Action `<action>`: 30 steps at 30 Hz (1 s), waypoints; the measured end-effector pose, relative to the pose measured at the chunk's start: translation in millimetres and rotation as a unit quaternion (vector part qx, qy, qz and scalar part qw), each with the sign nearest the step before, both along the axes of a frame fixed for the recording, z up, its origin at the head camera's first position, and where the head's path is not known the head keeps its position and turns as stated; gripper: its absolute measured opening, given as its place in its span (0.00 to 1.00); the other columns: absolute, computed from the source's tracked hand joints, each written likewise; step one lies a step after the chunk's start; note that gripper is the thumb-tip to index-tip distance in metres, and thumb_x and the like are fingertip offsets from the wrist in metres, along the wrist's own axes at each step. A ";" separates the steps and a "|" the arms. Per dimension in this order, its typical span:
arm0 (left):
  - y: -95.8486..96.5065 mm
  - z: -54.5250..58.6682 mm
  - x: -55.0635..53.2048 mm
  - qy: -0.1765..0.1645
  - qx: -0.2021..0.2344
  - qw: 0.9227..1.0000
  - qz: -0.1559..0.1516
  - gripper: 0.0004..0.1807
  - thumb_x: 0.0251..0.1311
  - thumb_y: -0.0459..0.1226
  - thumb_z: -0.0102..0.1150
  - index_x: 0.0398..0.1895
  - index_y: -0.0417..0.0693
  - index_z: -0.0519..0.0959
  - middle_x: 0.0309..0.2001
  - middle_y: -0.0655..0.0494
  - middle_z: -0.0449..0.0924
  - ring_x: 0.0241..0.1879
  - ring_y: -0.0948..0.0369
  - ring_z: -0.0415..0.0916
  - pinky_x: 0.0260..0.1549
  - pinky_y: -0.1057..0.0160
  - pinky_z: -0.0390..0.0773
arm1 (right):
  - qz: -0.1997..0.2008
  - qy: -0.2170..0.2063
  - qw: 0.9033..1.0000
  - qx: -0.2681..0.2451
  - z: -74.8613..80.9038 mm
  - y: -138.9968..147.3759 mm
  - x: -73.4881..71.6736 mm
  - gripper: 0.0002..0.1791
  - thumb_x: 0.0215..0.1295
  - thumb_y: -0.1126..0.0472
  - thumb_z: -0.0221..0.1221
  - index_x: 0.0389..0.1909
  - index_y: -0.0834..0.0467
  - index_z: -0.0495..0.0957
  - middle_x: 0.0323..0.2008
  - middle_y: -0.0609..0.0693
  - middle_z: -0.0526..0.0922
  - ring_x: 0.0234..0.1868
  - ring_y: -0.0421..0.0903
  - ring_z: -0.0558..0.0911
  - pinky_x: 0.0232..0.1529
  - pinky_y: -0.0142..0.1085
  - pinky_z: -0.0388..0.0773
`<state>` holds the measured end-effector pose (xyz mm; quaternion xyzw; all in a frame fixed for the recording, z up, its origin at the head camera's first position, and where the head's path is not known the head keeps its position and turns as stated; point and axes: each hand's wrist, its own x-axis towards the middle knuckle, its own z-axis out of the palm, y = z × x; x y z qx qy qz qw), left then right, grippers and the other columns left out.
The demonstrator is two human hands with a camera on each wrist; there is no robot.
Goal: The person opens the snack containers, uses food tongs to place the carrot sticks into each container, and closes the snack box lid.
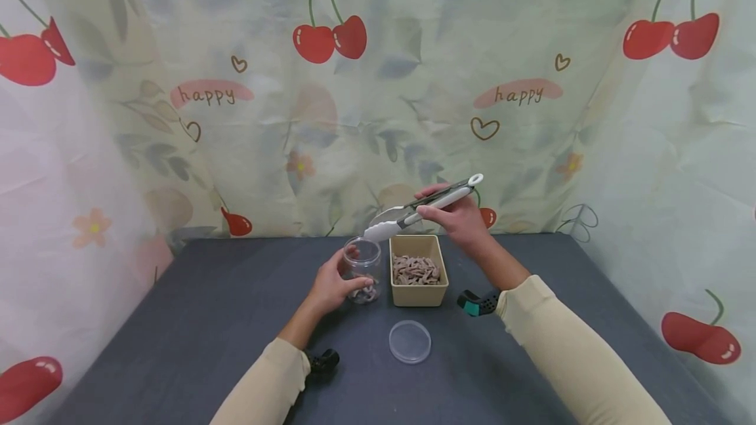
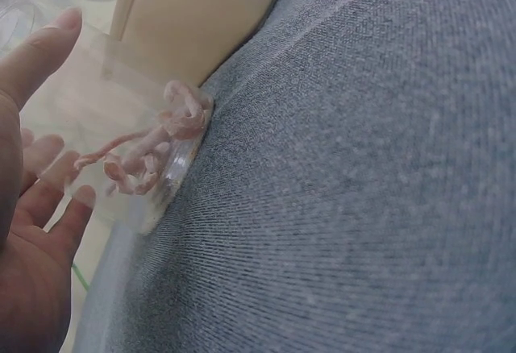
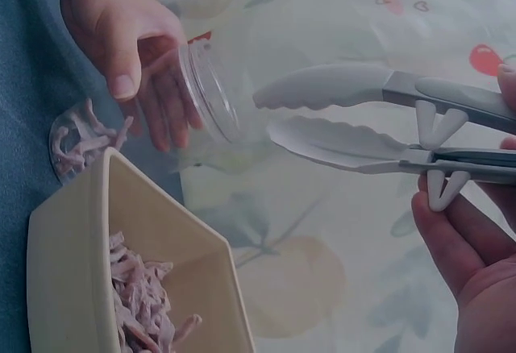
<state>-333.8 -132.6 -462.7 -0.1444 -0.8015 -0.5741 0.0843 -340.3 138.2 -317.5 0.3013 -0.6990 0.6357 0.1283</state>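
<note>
My left hand (image 1: 331, 285) wraps its fingers and thumb round a clear open jar (image 1: 362, 254) standing on the dark cloth. Several pinkish-brown strips (image 2: 149, 143) lie at the jar's bottom. Up and to the right, my right hand (image 1: 461, 218) holds kitchen tongs (image 1: 422, 210) with white scalloped heads and a hanging ring. Their tips point down-left, close over the jar's mouth; in the right wrist view the heads (image 3: 339, 139) stand apart with nothing between them. Beside the jar, a beige rectangular bin (image 1: 419, 295) contains a heap of similar strips (image 3: 145, 296).
A round clear lid (image 1: 410, 342) lies flat on the dark tablecloth (image 1: 236, 326) in front of the bin. Behind the table hangs a cherry-print curtain (image 1: 366, 117), with side panels at left and right. Each wrist wears a dark strap device.
</note>
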 end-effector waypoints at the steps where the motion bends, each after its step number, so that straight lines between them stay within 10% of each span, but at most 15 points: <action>1: 0.0 0.0 -0.1 0.000 0.000 1.000 0.001 0.41 0.46 0.34 0.77 0.65 0.38 0.69 0.60 0.41 0.74 0.61 0.48 0.71 0.60 0.51 0.67 | -0.001 0.002 1.000 -0.001 -0.4 1.4 -0.6 0.16 0.58 0.73 0.65 0.48 0.72 0.77 0.43 0.58 0.85 0.39 0.43 0.84 0.39 0.32 0.79; 30: 0.2 -1.9 0.0 0.001 -0.012 1.000 0.011 0.41 0.46 0.37 0.77 0.65 0.40 0.69 0.60 0.44 0.75 0.62 0.48 0.70 0.60 0.50 0.67 | -0.055 -0.031 0.997 0.046 -29.2 51.9 -0.1 0.19 0.61 0.68 0.66 0.50 0.71 0.75 0.52 0.72 0.77 0.41 0.39 0.82 0.40 0.29 0.78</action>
